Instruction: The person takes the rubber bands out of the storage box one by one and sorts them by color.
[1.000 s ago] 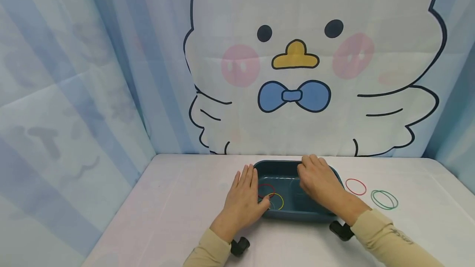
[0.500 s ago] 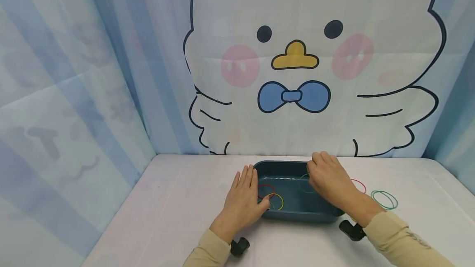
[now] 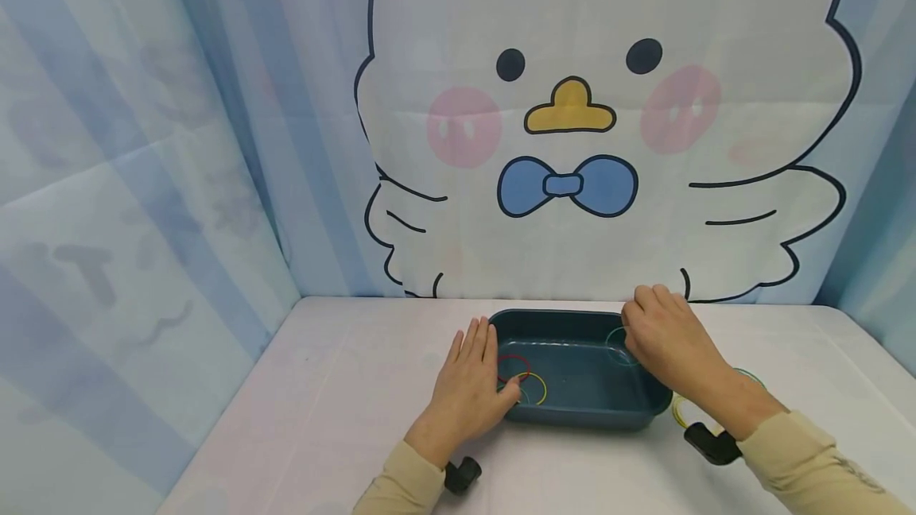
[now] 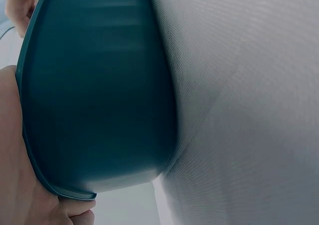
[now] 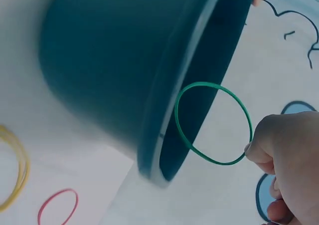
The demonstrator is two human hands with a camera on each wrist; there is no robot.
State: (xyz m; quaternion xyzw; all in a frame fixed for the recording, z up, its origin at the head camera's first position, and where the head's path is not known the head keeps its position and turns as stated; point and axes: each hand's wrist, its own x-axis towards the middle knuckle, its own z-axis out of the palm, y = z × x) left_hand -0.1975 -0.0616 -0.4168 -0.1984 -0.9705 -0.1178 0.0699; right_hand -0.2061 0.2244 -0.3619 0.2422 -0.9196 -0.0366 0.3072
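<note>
A dark teal tray [image 3: 572, 423] stands on the white table. My left hand [image 3: 468, 388] rests along its left rim, fingers straight, thumb reaching over the near-left corner. In the left wrist view the tray's outer wall [image 4: 99, 95] fills much of the picture. My right hand [image 3: 676, 340], over the tray's right rim, pinches a green rubber band [image 5: 178, 110] between thumb and finger; in the right wrist view the band hangs across the tray's opening. Inside the tray at the left lie a red rubber band [image 3: 529, 364] and a yellow rubber band [image 3: 545, 389], with a greenish one partly hidden.
Yellow rubber bands [image 3: 676, 416] lie right of the tray, partly covered by my right arm. A red rubber band [image 5: 77, 202] shows near them in the right wrist view. Behind my arm, green rubber bands [image 3: 750, 375] barely show. A printed cloth [image 3: 565, 249] hangs behind the table.
My right hand has moved rightward from over the tray's middle to its right rim, with the green rubber band now visible below it. The left hand has stayed put.
</note>
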